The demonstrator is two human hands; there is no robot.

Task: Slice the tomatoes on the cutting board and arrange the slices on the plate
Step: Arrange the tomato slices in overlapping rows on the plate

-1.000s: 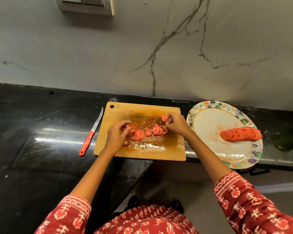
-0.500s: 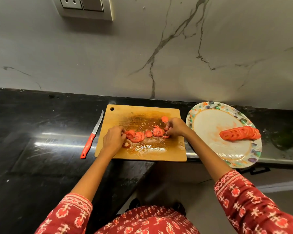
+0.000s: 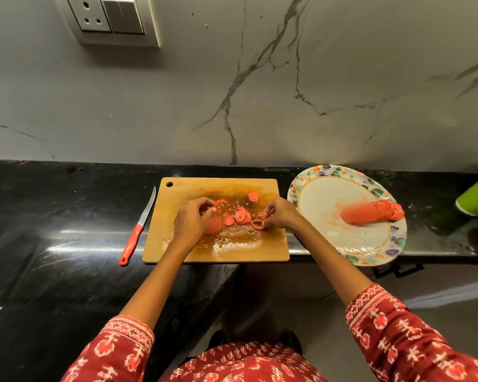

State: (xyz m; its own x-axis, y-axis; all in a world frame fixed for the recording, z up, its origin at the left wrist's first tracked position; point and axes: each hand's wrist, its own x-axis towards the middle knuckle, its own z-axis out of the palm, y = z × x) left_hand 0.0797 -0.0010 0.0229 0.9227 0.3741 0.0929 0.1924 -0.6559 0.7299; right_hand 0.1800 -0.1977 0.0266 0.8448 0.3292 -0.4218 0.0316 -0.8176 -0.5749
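On the black counter (image 3: 53, 216), near its back edge, a wooden cutting board (image 3: 177, 252) lies wet with juice and seeds. Both hands work over the middle of it. The left hand (image 3: 191, 224) has its fingers curled around a stack of tomato slices (image 3: 213, 226), its grip pinching them together, with a thin curl of red peel (image 3: 220, 202) sticking up just beyond the fingertips. The right hand (image 3: 280, 215) pinches a thin ring of tomato (image 3: 257, 224) between thumb and fingertips, low over the board. Between the two hands lie a few loose slices (image 3: 239, 217), and one small end piece (image 3: 253, 196) sits apart toward the board's back edge.

A knife with a red handle (image 3: 131, 245) lies on the counter just beside the board's left edge, blade pointing toward the wall. To the right of the board, a plate with a patterned rim (image 3: 395, 238) overhangs the counter's front edge; a row of overlapped slices (image 3: 373, 212) lies across its right half. A green cup (image 3: 476, 195) lies tipped at the far right edge of the counter.
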